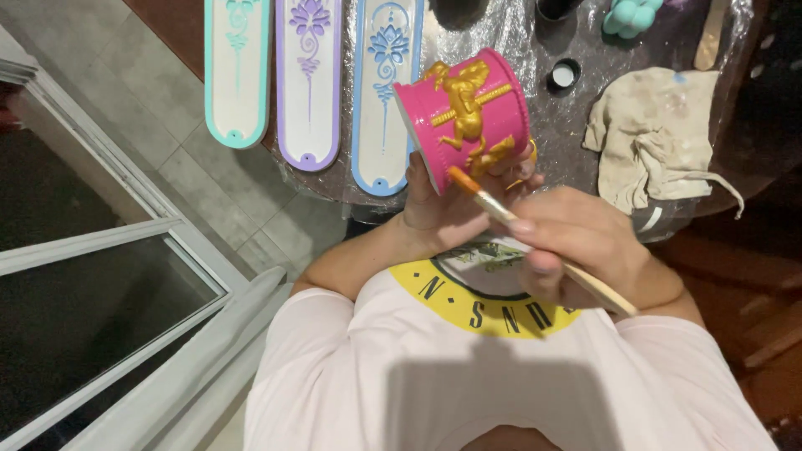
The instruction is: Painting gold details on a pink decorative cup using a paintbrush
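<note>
The left hand (439,209) is gripping a round pink pot (464,117) from below, fingers closed around its lower edge and tilting it on its side, seemingly so that the raised gold horse figure (466,108) on its wall is facing the person. The pot is hovering in the air just above the near edge of the bench (518,50), not resting on it.

The right hand (576,242) is pinching a thin wooden paintbrush (535,238) in a closed, pen-like grip, the handle running back past the wrist. The orange-tipped bristles are meeting the pot's lower rim just beneath the gold figure, a hold that looks suited to fine, steady strokes.

Left of the pot, three long oval trays are lying side by side on the bench: a teal-edged one (237,75) farthest away, a purple-edged one (308,83) in the middle, and a blue-edged one (384,100) just beside the pot. Right of the pot, a crumpled beige cloth (656,134) is lying on the clear plastic sheet, near enough for wiping. Beyond the pot, a small dark lid with a white centre (564,75) and a bumpy teal object (632,15) are sitting.
</note>
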